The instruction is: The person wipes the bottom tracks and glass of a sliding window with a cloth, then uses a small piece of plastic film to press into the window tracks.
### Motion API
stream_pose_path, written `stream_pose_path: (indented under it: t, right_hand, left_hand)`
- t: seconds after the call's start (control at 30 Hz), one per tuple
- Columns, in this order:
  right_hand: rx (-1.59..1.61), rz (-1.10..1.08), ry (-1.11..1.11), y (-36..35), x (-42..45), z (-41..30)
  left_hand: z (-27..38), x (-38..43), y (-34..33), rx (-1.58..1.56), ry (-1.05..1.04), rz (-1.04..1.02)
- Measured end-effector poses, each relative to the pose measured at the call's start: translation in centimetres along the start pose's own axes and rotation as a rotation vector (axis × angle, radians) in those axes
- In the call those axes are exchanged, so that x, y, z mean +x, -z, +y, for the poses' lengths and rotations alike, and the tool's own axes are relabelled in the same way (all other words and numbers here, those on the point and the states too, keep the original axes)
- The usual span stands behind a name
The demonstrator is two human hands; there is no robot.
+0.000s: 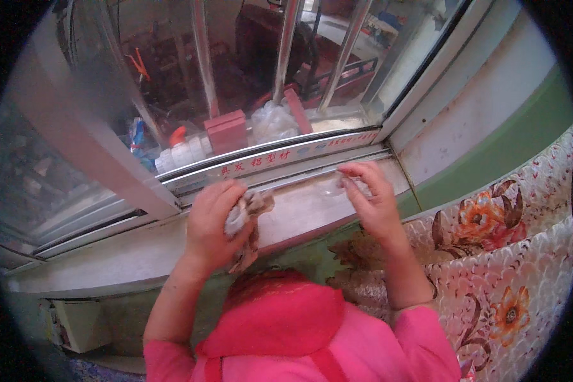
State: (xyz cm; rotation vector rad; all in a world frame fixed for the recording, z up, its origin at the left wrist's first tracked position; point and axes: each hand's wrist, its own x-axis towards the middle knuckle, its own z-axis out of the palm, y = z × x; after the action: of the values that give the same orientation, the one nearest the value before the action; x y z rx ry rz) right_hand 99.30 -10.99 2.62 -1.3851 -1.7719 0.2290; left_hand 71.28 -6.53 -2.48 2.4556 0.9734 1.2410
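Observation:
My left hand (209, 223) grips a crumpled, dirty cloth (257, 204), and one end of it hangs past the front edge of the white windowsill (298, 205). Near the sill's right end, my right hand (376, 203) pinches a small piece of clear, thin plastic (332, 189) between thumb and fingers. Its exact form is hard to tell. Just beyond both hands runs the bottom rail of the aluminium window frame (310, 152), which bears red writing.
Outside stand metal bars (203, 62), red bricks (227, 132), a clear plastic bag (273, 122) and a white plastic pipe fitting (184, 153). A floral curtain (482, 277) hangs at the right. At lower left, a white box (81, 324) sits below the sill.

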Motion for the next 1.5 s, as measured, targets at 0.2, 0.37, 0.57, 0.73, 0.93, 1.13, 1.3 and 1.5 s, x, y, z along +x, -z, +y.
stream_pose_path:
  t: [0.2, 0.37, 0.57, 0.73, 0.93, 1.13, 1.3, 1.5]
  right_hand:
    - [0.119, 0.118, -0.014, -3.9, -0.6, -0.9]
    - [0.403, 0.007, 0.048, -5.2, -0.8, -1.4]
    - [0.487, -0.175, 0.022, -5.2, -0.9, -0.8]
    - [0.606, 0.156, -0.345, -2.5, -0.5, 3.9]
    - [-0.477, 0.17, -0.035, -2.0, 0.7, 7.2]
    - [-0.608, 0.132, -0.102, -4.7, -0.1, 5.5]
    - [-0.63, 0.061, -0.057, -4.6, -0.7, 6.0]
    - [-0.598, 0.151, -0.079, -4.5, -0.7, 5.3]
  left_hand:
    - [2.8, 2.0, -1.2, 0.282, 0.032, -0.303]
    - [2.8, 4.2, -2.0, -0.17, 0.074, -0.344]
    - [1.9, 3.6, -4.2, -0.001, -0.162, -0.172]
    - [1.6, 1.9, -4.6, -0.075, -0.089, -0.016]
    - [1.6, 0.2, -3.5, -0.602, 0.4, 0.437]
    - [0.9, -0.1, -3.5, -0.386, 0.211, 0.32]
    - [0.8, -0.2, -3.7, -0.485, 0.265, 0.349]
    - [1.0, -0.3, -3.7, -0.531, 0.29, 0.371]
